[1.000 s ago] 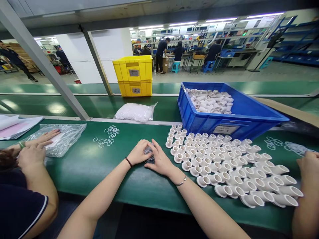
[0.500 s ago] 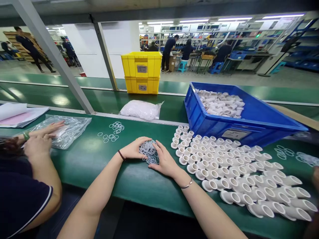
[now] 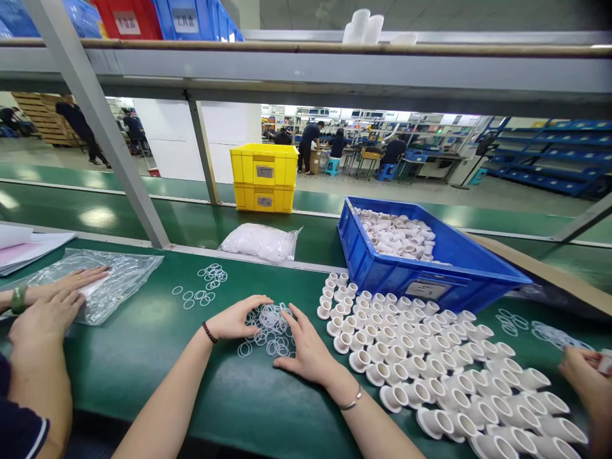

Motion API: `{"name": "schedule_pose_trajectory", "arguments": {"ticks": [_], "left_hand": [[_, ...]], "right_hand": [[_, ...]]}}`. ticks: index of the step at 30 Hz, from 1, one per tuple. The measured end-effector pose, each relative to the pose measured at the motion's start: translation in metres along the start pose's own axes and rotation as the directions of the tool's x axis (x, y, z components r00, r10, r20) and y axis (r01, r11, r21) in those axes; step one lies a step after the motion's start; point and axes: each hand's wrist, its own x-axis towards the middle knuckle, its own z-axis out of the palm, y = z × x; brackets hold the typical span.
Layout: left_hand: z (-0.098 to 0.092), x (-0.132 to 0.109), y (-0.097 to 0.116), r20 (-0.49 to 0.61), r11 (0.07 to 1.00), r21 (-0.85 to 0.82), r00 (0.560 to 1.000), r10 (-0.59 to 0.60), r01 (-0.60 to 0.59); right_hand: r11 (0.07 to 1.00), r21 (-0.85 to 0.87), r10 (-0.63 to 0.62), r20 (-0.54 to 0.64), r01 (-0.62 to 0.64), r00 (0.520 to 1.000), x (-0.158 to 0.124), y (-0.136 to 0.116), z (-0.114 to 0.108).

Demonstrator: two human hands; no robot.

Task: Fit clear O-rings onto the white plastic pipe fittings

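A loose heap of thin, pale translucent rings (image 3: 271, 325) lies on the green tabletop (image 3: 229, 395) between my two hands. My left hand (image 3: 238, 319) curves round the heap's left side, thumb and fingers apart. From the right, my right hand (image 3: 306, 347) cups the other side with spread fingers, its fingertips touching the rings. A few rings have slid out below my left thumb. Beyond my left hand is a smaller scatter of similar rings (image 3: 215, 275). To the right of my right hand stand rows of white flanged pipe elbows (image 3: 406, 354).
A blue crate (image 3: 430, 271) of white fittings stands behind the rows. Yellow crates (image 3: 264, 178) and a filled plastic bag (image 3: 261, 242) sit farther back. A co-worker's hands (image 3: 52, 306) press a clear bag (image 3: 119, 280) at left; another person's hand (image 3: 586, 376) is at right.
The view has tilted up, showing the shelf above. My hands have opened wider round the rings, and the heap has spread lower and flatter. The co-worker's arms at left have shifted.
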Motion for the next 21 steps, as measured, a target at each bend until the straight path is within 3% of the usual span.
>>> {"name": "schedule_pose_trajectory", "arguments": {"ticks": [6, 12, 17, 21], "left_hand": [[-0.005, 0.005, 0.002, -0.004, 0.996, -0.090, 1.000, 0.026, -0.026], [-0.004, 0.011, 0.002, -0.015, 0.997, -0.052, 0.999, 0.051, -0.051], [0.003, 0.006, 0.003, -0.142, 0.997, -0.028, 0.988, 0.064, -0.068], [0.006, 0.007, 0.002, -0.292, 0.997, 0.007, 0.954, 0.074, -0.075]], "right_hand": [[0.998, -0.028, 0.066, 0.071, -0.064, 0.995, -0.001, 0.003, 0.005], [0.991, -0.051, 0.134, 0.174, -0.127, 0.976, 0.003, 0.013, 0.013], [0.996, -0.038, 0.089, 0.088, -0.086, 0.992, 0.000, 0.008, 0.008], [0.999, -0.027, 0.023, 0.052, -0.022, 0.998, 0.000, 0.005, 0.004]]}}
